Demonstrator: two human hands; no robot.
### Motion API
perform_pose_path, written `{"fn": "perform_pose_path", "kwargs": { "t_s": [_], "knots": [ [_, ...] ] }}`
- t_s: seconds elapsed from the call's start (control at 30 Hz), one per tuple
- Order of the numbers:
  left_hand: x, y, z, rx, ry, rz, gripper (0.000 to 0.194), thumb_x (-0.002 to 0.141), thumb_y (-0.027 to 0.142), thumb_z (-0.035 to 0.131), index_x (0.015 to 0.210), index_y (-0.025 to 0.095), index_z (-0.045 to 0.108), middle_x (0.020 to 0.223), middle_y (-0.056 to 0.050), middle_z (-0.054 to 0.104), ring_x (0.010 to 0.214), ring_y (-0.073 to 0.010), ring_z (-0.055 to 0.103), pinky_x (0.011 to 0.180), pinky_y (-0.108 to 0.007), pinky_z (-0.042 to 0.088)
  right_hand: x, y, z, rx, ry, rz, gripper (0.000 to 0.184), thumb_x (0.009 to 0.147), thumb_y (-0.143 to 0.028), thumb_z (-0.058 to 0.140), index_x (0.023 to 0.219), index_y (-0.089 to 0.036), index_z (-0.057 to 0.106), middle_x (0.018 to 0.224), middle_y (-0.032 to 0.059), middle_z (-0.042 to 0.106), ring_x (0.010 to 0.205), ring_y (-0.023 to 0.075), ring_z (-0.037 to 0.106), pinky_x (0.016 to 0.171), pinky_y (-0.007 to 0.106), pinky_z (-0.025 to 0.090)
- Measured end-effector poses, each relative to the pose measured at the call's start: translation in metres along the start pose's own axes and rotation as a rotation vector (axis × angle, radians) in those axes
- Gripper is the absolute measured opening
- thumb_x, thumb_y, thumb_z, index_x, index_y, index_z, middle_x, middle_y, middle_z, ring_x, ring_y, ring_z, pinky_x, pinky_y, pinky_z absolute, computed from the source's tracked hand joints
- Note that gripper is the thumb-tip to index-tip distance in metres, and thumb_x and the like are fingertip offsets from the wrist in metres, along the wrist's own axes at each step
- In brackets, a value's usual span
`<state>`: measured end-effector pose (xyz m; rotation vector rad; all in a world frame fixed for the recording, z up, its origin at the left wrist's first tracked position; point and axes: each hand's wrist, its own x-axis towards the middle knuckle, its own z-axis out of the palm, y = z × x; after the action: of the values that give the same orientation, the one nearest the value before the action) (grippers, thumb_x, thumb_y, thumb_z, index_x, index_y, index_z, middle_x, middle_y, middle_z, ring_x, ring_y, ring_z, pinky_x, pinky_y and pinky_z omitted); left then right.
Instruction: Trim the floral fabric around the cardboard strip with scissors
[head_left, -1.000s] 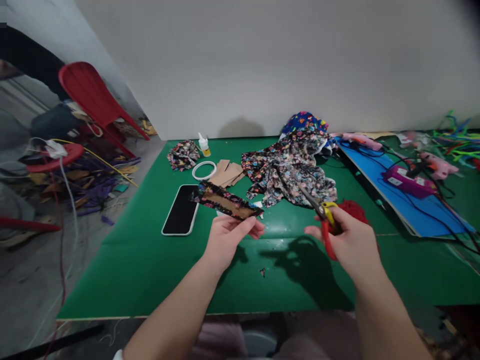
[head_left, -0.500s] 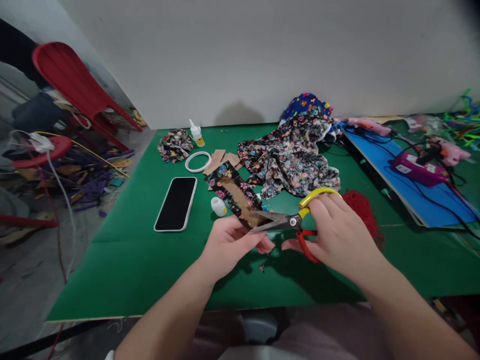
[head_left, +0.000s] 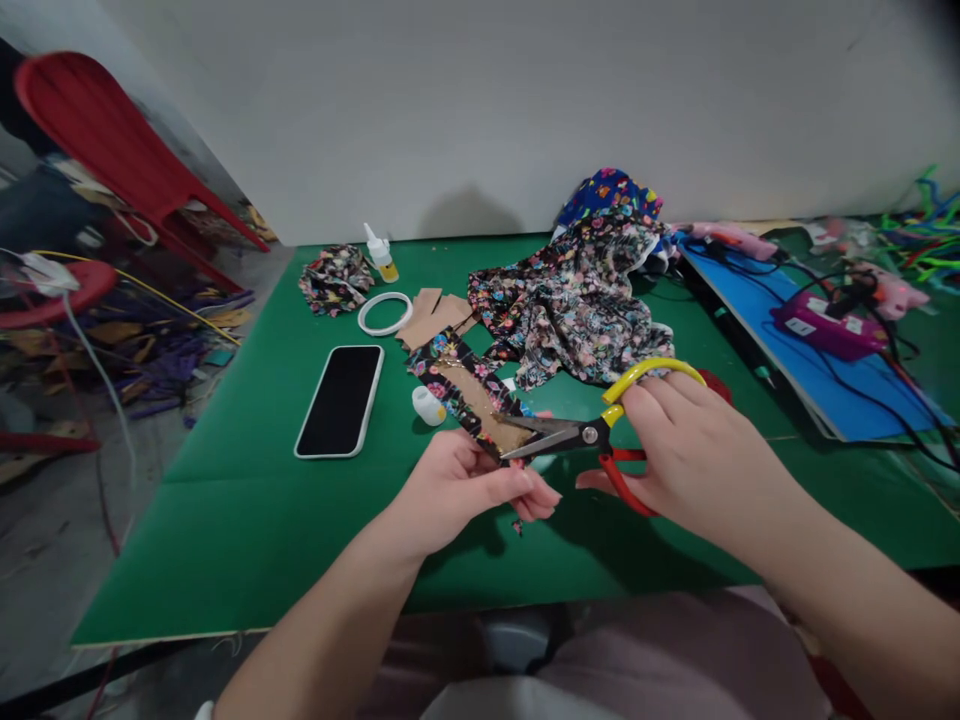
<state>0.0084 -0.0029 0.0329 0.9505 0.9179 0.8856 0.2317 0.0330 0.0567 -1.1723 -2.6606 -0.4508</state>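
My left hand (head_left: 469, 490) grips the near end of a cardboard strip (head_left: 469, 393) edged with dark floral fabric (head_left: 436, 377). Its bare brown middle faces up. In my right hand (head_left: 686, 440) is a pair of scissors (head_left: 590, 435) with one yellow and one red handle. The blades are parted and lie over the strip's near end, close to my left fingers. Just left of the strip is a small white bottle (head_left: 429, 406), tipped over. A tiny fabric scrap (head_left: 517, 526) lies below my left hand.
On the green table (head_left: 247, 520) are a phone (head_left: 341, 402), a white ring (head_left: 385, 314), cardboard pieces (head_left: 433, 318), a glue bottle (head_left: 382, 254) and crumpled floral cloth (head_left: 577, 300). A blue board (head_left: 817, 350) with a purple box (head_left: 831, 325) and cables lies right. A red chair (head_left: 112, 140) stands left.
The camera view has shifted slightly. The scissors have opened wider at the handles, and my right hand has moved a little to the right. My left hand keeps its hold on the strip.
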Motion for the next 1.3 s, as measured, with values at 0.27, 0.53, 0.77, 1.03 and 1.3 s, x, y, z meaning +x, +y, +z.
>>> {"fn": "perform_pose_path", "kwargs": {
  "t_s": [0.27, 0.53, 0.77, 1.03, 1.3],
  "knots": [
    [0.000, -0.001, 0.000, -0.069, -0.070, 0.004, 0.023, 0.069, 0.040, 0.072, 0.070, 0.017, 0.076, 0.066, -0.009, 0.073, 0.055, -0.0187, 0.067, 0.053, -0.027, 0.055, -0.001, 0.003, -0.004, -0.048, -0.011, -0.042, 0.032, 0.075, -0.045, 0.059, 0.082, -0.014, 0.054, 0.071, 0.0084, 0.054, 0.072, 0.0251, 0.050, 0.065, 0.035, 0.041],
    [0.000, -0.003, 0.001, -0.073, -0.093, -0.016, 0.021, 0.070, 0.037, 0.071, 0.071, 0.017, 0.076, 0.067, -0.009, 0.073, 0.056, -0.0172, 0.067, 0.054, -0.024, 0.054, 0.000, 0.001, -0.008, -0.063, -0.020, -0.026, 0.024, 0.077, -0.040, 0.055, 0.079, -0.016, 0.054, 0.068, 0.0082, 0.054, 0.069, 0.0249, 0.050, 0.063, 0.034, 0.038],
    [0.003, -0.007, -0.004, -0.146, -0.170, -0.037, 0.020, 0.070, 0.032, 0.073, 0.073, 0.013, 0.075, 0.068, -0.008, 0.074, 0.058, -0.0136, 0.067, 0.056, -0.020, 0.054, -0.001, 0.000, -0.011, -0.104, -0.010, -0.044, 0.017, 0.072, -0.026, 0.059, 0.082, -0.014, 0.054, 0.068, 0.0076, 0.056, 0.069, 0.0241, 0.052, 0.062, 0.032, 0.039],
    [0.003, -0.010, -0.006, -0.188, -0.211, -0.018, 0.014, 0.074, 0.027, 0.070, 0.077, 0.015, 0.075, 0.071, -0.005, 0.074, 0.061, -0.0118, 0.067, 0.057, -0.018, 0.054, -0.002, 0.000, -0.010, -0.109, 0.049, -0.046, 0.009, 0.078, -0.021, 0.050, 0.077, -0.014, 0.055, 0.061, 0.0058, 0.054, 0.063, 0.0218, 0.051, 0.056, 0.029, 0.034],
    [0.004, -0.003, -0.001, -0.102, -0.157, -0.051, 0.013, 0.075, 0.026, 0.069, 0.074, 0.014, 0.075, 0.070, -0.004, 0.074, 0.061, -0.0100, 0.067, 0.058, -0.015, 0.054, -0.007, 0.002, -0.003, -0.028, 0.096, 0.067, 0.019, 0.083, -0.030, 0.050, 0.068, -0.018, 0.050, 0.057, 0.0019, 0.050, 0.059, 0.0179, 0.050, 0.051, 0.027, 0.031]
  ]
}}
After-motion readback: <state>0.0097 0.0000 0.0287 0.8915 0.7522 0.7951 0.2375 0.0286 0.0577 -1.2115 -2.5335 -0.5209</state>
